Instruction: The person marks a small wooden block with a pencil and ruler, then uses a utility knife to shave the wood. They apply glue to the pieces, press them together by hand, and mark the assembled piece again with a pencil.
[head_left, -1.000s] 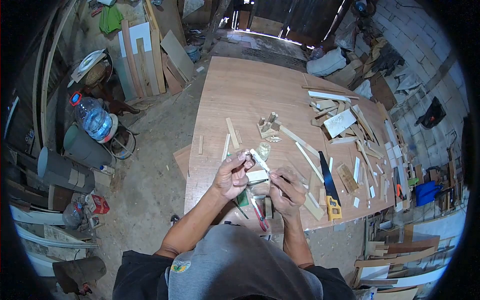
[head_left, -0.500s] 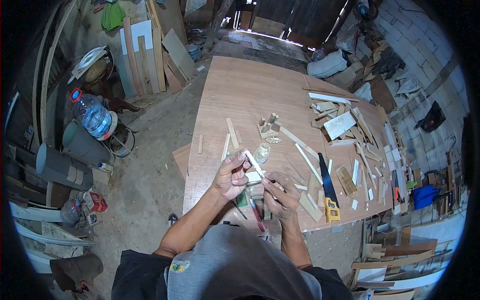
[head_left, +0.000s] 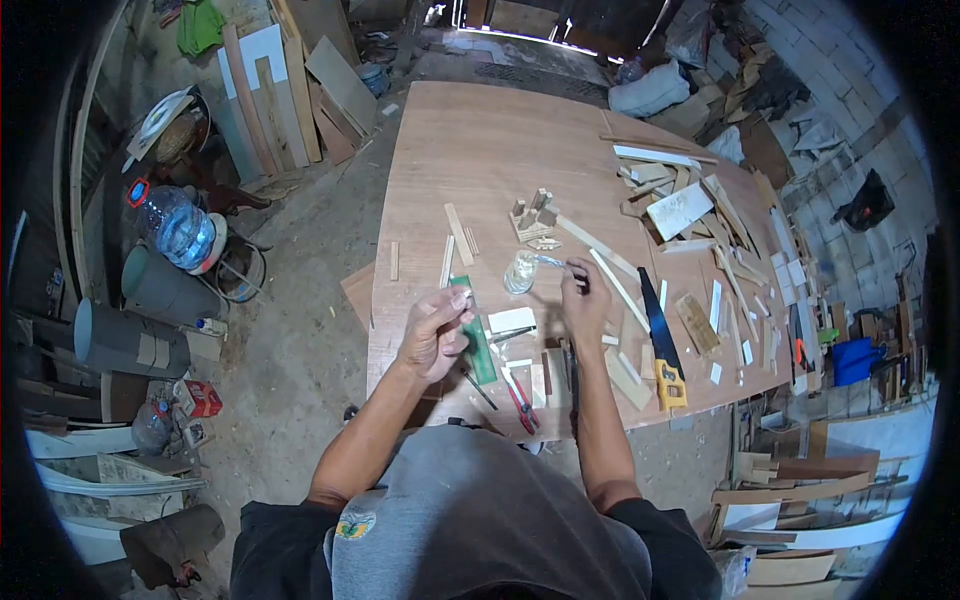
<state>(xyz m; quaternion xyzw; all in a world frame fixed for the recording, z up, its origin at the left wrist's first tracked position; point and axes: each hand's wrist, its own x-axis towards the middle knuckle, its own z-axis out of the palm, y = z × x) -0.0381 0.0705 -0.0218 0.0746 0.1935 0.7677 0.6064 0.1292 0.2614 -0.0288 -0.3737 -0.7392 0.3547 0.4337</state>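
My left hand (head_left: 435,335) is closed in a pinch, raised over the near left part of the table. A small pale wooden piece (head_left: 466,292) shows at its fingertips, mostly hidden by the fingers. Farther out, my right hand (head_left: 588,300) has its fingertips closed at the end of a thin whitish stick (head_left: 548,260). That stick slants toward the mouth of a clear glass jar (head_left: 519,274) with pale contents. Below the left hand lies a green strip (head_left: 478,345), and beside it a white block (head_left: 512,320).
A yellow-handled saw (head_left: 658,335) lies right of my right arm. Red-handled pliers (head_left: 522,402) rest near the front edge. A small wooden assembly with upright pegs (head_left: 533,220) stands beyond the jar. Wood offcuts (head_left: 680,212) are heaped at the table's right.
My right hand has left the pale wooden piece and moved forward and right to the stick by the jar. My left hand keeps the piece, slightly lower and left. The view has shifted slightly.
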